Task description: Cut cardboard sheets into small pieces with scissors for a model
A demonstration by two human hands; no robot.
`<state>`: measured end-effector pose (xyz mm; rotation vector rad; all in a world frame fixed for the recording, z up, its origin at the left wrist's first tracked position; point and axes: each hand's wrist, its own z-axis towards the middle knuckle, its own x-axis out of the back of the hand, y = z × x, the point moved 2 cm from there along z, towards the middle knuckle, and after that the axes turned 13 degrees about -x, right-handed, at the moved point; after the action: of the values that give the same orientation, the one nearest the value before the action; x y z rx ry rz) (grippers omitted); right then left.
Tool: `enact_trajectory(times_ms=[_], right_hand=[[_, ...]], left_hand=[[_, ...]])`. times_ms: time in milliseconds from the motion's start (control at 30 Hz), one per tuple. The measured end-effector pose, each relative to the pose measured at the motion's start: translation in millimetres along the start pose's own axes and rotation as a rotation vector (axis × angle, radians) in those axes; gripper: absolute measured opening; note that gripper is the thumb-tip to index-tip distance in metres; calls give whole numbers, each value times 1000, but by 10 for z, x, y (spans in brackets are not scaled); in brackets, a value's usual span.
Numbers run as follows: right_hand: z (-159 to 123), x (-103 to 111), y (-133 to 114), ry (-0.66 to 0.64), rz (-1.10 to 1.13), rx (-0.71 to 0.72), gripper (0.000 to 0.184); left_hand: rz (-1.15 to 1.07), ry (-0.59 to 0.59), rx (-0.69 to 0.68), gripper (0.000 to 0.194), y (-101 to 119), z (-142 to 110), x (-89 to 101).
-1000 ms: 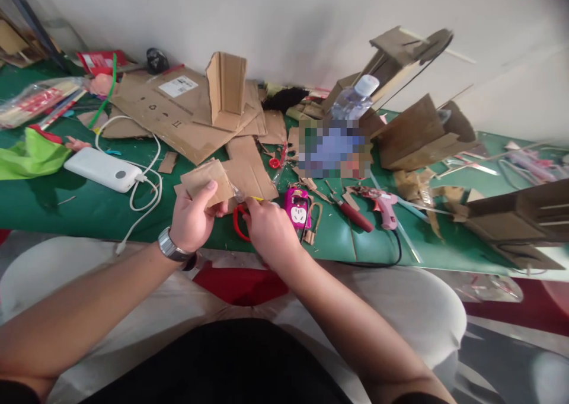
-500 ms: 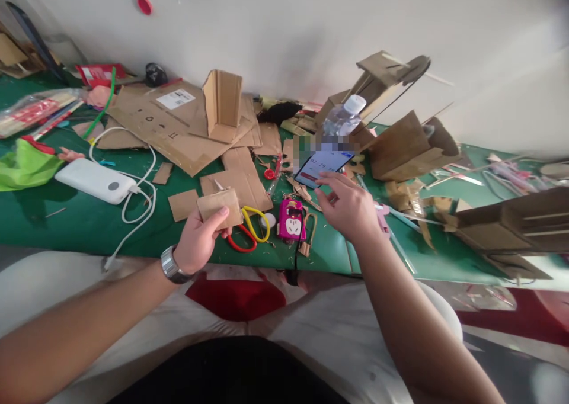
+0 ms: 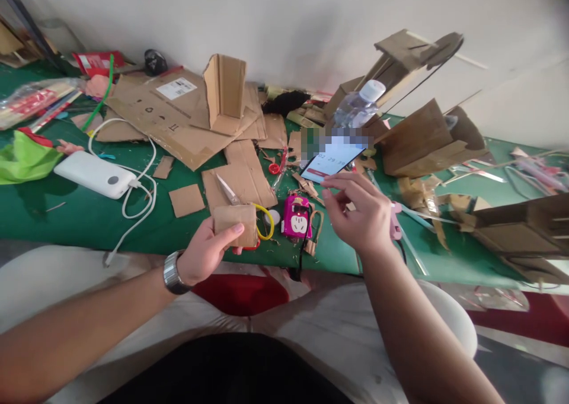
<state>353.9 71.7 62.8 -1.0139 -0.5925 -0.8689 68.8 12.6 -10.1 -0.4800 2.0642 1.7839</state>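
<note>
A small rectangular piece of cardboard is gripped in my left hand, the thumb lying across its face. Behind and partly under it on the table are scissors with yellow and red handles, the blades pointing away. My right hand hovers at the lower edge of a phone with timer digits on its lit screen. Its fingers are loosely bent, thumb and forefinger apart, with nothing between them. A magenta power socket sits between my hands.
A water bottle stands behind the phone. Cardboard structures occupy the right. Flat cardboard and an upright folded piece lie at the back. A white power bank with a cable is at left, and a pink glue gun at right.
The view has shifted a little. My left hand has moved right with the cardboard piece, now covering more of the scissors. My right hand has drawn slightly back from the phone screen.
</note>
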Motion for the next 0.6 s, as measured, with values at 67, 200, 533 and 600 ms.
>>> enact_trajectory(times_ms=[67,200,533,600], right_hand=[[-89,-18,-168,-21,43,22,17],[-276,-73,-507,-128,226,65,20],[-631,-412,-747,-575,468,103,98],[-634,-417,-742,-579,489,85,92]], left_hand=[[15,-22,33,45,-27,-25,0],[9,-57,70,46,-55,-60,-15],[-191,-116,248,48,-83,-197,-105],[-171,-152,238,47,-102,-201,-84]])
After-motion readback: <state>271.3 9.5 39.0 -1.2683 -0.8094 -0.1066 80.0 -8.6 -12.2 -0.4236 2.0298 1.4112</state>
